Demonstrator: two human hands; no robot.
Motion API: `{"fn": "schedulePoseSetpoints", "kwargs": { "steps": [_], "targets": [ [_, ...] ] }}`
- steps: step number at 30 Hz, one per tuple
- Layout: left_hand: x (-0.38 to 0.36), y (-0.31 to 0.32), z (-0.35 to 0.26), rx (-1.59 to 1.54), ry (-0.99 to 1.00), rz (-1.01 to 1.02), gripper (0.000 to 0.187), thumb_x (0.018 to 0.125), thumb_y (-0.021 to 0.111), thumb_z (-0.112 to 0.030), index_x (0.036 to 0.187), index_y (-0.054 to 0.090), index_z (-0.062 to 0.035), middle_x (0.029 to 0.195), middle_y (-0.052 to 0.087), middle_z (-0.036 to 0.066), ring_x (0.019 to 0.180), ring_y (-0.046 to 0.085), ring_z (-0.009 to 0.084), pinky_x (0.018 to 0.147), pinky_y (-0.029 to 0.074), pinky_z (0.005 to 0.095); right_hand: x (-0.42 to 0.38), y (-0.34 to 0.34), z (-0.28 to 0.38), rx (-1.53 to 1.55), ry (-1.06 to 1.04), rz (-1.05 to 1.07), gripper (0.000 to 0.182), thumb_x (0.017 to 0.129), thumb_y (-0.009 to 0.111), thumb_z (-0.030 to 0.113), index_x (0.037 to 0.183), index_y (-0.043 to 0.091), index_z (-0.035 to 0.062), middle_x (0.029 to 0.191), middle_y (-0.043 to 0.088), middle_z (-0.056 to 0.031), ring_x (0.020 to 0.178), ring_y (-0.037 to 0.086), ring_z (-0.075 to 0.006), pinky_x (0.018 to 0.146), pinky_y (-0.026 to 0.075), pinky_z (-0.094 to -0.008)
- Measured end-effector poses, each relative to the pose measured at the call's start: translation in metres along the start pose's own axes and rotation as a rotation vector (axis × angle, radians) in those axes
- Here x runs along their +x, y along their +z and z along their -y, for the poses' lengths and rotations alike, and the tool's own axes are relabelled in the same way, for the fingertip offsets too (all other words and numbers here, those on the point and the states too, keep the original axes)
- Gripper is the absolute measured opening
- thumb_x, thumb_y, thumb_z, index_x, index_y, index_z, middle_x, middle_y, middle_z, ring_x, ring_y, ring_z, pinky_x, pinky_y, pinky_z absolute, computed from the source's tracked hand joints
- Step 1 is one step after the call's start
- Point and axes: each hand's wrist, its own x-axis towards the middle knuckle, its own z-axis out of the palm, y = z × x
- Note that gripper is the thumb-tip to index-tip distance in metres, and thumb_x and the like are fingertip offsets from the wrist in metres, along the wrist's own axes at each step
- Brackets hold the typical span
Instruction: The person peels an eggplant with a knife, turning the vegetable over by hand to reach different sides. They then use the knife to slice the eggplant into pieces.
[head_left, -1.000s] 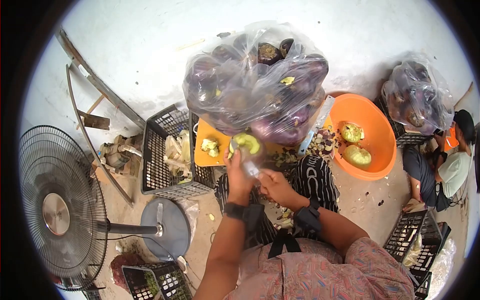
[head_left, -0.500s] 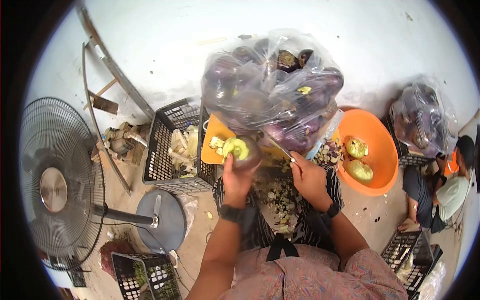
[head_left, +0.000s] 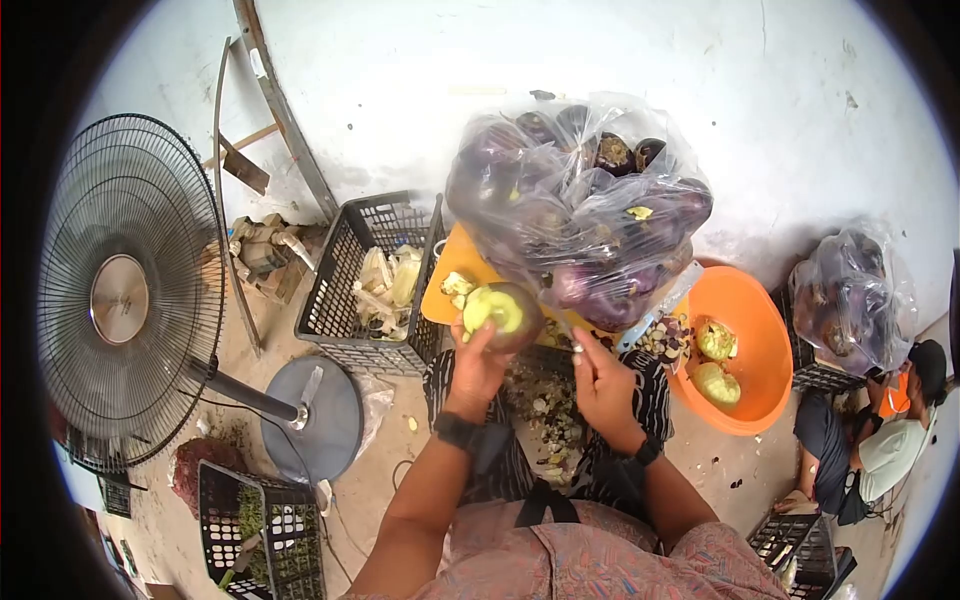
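My left hand [head_left: 478, 375] is wrapped round a big round eggplant [head_left: 528, 330], its peeled, pale green top facing up and the dark purple skin still on the side. Close to its right side is my right hand [head_left: 605, 392], closed on a knife [head_left: 562, 324] whose thin blade points up and left. Just beyond both hands, a clear plastic bag [head_left: 590, 225] of purple eggplants rests over a yellow board [head_left: 452, 262]. A pale cut piece [head_left: 456, 285] lies on that board. Peel scraps [head_left: 545, 405] are scattered below, between my knees.
Right of me, an orange basin [head_left: 762, 345] holds two peeled eggplants [head_left: 716, 385]. A black crate [head_left: 365, 335] with pale scraps stands at left, near a large fan [head_left: 125, 290]. Another bag of eggplants [head_left: 850, 295] and a seated person [head_left: 885, 440] are at far right.
The view has shifted, so the scene sits lower and more to the right. More pale flesh shows on the eggplant, and its peel curl no longer shows; the knife remains beside it.
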Motion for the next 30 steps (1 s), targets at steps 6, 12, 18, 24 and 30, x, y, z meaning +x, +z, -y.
{"fn": "schedulePoseSetpoints", "kwargs": {
  "steps": [6, 12, 18, 24, 30],
  "targets": [
    [0.002, -0.013, 0.006, -0.018, -0.013, 0.082, 0.053, 0.087, 0.059, -0.005, 0.133, 0.035, -0.0184, 0.122, 0.051, 0.008, 0.109, 0.054, 0.0249, 0.089, 0.048, 0.0444, -0.014, 0.009, 0.019, -0.002, -0.075, 0.167, 0.034, 0.084, 0.063, 0.011, 0.117, 0.065, 0.0166, 0.066, 0.053, -0.0088, 0.056, 0.056, -0.0262, 0.053, 0.045, -0.0363],
    [-0.002, -0.001, 0.007, -0.027, -0.012, 0.051, 0.054, 0.086, 0.057, -0.001, 0.133, 0.036, -0.0173, 0.118, 0.053, 0.007, 0.107, 0.055, 0.0239, 0.088, 0.048, 0.0436, -0.015, 0.015, 0.013, -0.024, -0.075, 0.135, 0.034, 0.084, 0.062, 0.012, 0.118, 0.065, 0.0186, 0.067, 0.054, -0.0092, 0.055, 0.056, -0.0262, 0.05, 0.044, -0.037],
    [0.002, -0.01, 0.008, 0.044, -0.017, 0.083, 0.05, 0.087, 0.058, -0.011, 0.134, 0.04, -0.012, 0.123, 0.054, 0.008, 0.113, 0.054, 0.0258, 0.095, 0.045, 0.0467, -0.012, 0.02, 0.008, 0.006, -0.057, 0.119, 0.035, 0.085, 0.063, 0.013, 0.119, 0.064, 0.02, 0.066, 0.053, -0.0091, 0.053, 0.056, -0.0262, 0.049, 0.043, -0.0367],
    [0.003, -0.012, 0.011, 0.038, -0.057, 0.071, 0.046, 0.086, 0.059, -0.016, 0.128, 0.047, -0.0071, 0.118, 0.058, 0.008, 0.11, 0.056, 0.0246, 0.095, 0.045, 0.0444, -0.011, 0.016, 0.006, -0.04, -0.094, 0.138, 0.037, 0.084, 0.064, 0.014, 0.12, 0.064, 0.0213, 0.065, 0.052, -0.0089, 0.051, 0.054, -0.0259, 0.047, 0.043, -0.0367],
    [0.008, -0.02, 0.018, -0.035, -0.1, 0.069, 0.048, 0.086, 0.057, -0.012, 0.131, 0.039, -0.0132, 0.117, 0.054, 0.009, 0.105, 0.057, 0.0284, 0.088, 0.049, 0.0474, -0.012, 0.009, 0.001, -0.145, -0.124, 0.157, 0.038, 0.082, 0.065, 0.014, 0.119, 0.065, 0.0222, 0.064, 0.051, -0.0066, 0.05, 0.054, -0.0239, 0.046, 0.043, -0.0357]
  ]
}}
